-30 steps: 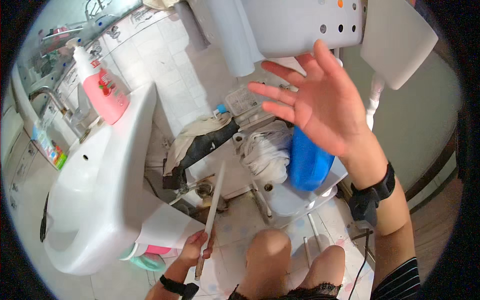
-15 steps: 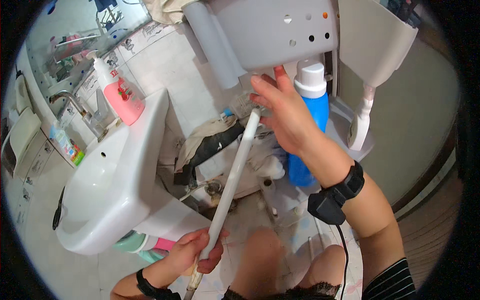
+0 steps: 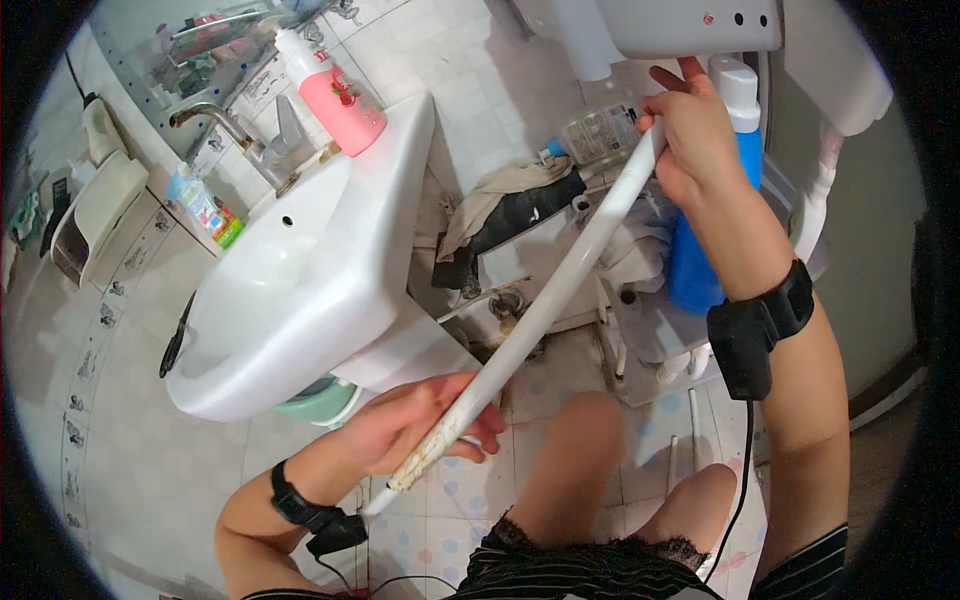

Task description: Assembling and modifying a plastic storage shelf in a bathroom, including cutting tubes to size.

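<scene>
Two hands on one long white tube, head view. Left hand closed around the tube's lower, stained end, just below the white washbasin. Right hand gripping the upper end, fingers wrapped, beside a blue bottle with a white cap. Tube runs diagonally between them, above the tiled floor. Pink soap bottle stands on the basin rim near the tap.
</scene>
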Tool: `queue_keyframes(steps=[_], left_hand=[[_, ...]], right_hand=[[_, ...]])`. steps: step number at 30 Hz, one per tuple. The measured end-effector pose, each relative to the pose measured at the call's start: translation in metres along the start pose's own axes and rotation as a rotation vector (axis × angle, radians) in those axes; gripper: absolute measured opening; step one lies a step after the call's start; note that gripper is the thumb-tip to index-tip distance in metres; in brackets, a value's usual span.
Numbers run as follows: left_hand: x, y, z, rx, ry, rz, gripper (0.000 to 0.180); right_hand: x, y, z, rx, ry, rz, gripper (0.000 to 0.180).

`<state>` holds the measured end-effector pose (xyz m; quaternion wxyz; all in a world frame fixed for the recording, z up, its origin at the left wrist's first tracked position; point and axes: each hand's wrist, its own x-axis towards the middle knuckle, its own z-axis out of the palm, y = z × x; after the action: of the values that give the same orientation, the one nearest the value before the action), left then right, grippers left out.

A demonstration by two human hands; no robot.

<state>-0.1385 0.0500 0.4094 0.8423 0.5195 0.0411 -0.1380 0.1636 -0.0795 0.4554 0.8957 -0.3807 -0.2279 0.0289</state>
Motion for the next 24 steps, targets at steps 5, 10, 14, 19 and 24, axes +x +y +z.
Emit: queue_keyframes(steps=[5,10,14,19,24], left_hand=[[-0.1,0.007,0.0,0.239,0.266,-0.102,0.076],[-0.111,-0.045,-0.015,0.356,0.46,-0.185,0.072],[-0.082,-0.048,-0.014,0.528,0.535,0.086,0.064],[-0.047,-0.053,-0.01,0.835,0.627,0.112,0.037],[-0.014,-0.08,-0.027,0.951,0.629,0.11,0.023]], right_hand=[[0.0,-0.009,0.005,0.046,-0.01,-0.004,0.068],[0.003,-0.007,0.003,0.013,0.037,-0.019,0.065],[0.002,-0.007,0.003,0.04,0.028,-0.035,0.06],[-0.001,-0.008,0.007,0.071,0.034,0.013,0.054],[0.003,-0.023,0.008,0.068,-0.027,0.076,0.04]])
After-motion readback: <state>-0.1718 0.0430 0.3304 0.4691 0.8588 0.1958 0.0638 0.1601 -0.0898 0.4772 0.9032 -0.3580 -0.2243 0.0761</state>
